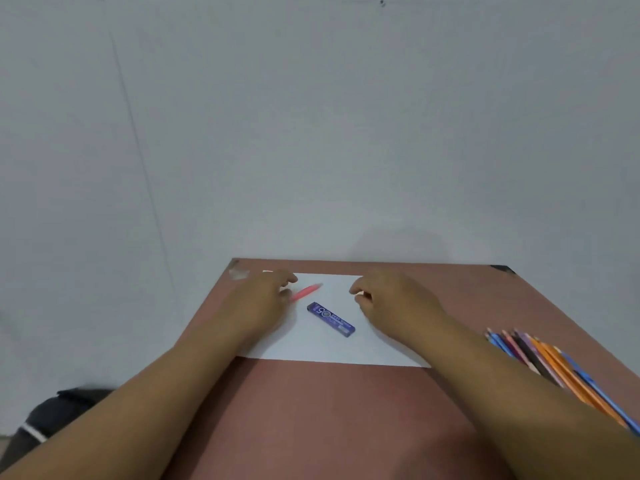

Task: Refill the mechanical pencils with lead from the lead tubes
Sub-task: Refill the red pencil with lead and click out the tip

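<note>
A pink mechanical pencil (306,292) is held by my left hand (265,299), its free end slanting up to the right over a white sheet of paper (332,348). A blue lead tube (330,319) lies flat on the sheet between my hands, untouched. My right hand (391,297) hovers at the sheet's far right with curled fingers and pinches a small pale piece, too blurred to name, at its fingertips.
The sheet lies on a reddish-brown table (329,410) that ends against a pale wall (311,133). A bundle of coloured pencils (554,368) lies along the table's right edge. A dark bag (52,420) sits on the floor at the left.
</note>
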Motion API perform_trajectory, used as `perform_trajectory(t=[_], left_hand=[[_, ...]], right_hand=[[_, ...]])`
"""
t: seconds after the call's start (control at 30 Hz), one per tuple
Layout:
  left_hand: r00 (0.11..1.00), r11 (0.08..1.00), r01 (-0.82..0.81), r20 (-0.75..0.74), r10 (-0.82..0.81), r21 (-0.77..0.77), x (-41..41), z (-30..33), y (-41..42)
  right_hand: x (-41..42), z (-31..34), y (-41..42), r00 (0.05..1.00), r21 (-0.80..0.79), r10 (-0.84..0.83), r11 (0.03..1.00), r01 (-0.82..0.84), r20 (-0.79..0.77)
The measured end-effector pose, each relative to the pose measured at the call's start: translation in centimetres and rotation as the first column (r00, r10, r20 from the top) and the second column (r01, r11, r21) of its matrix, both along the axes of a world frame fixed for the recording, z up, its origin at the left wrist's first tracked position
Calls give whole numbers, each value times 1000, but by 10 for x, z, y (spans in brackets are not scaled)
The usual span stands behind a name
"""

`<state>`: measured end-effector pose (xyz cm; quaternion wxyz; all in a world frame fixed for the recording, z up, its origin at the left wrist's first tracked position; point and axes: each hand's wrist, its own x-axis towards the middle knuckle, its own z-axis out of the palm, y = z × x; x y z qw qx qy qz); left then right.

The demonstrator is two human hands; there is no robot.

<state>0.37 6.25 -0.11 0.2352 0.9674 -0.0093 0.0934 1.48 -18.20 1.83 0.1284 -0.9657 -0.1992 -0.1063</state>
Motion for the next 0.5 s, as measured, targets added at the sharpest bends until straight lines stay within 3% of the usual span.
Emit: perform_trajectory(t=[0.13, 0.23, 0.4, 0.5], left_hand=[[997, 963, -15, 67, 35, -268, 8, -6, 11], [999, 915, -37, 21, 49, -402, 12, -12, 19], [998, 857, -35, 24, 55, -514, 18, -15, 22], [993, 769, -33, 64, 97, -638, 19, -15, 26]], right_hand=[[24, -6, 35, 999, -6, 46, 999, -47, -24], [40, -8, 56, 996, -53, 81, 995, -82, -22], [59, -14, 76, 988, -195, 155, 968, -156, -23], [63, -17, 80, 983, -220, 182, 959, -177, -1]])
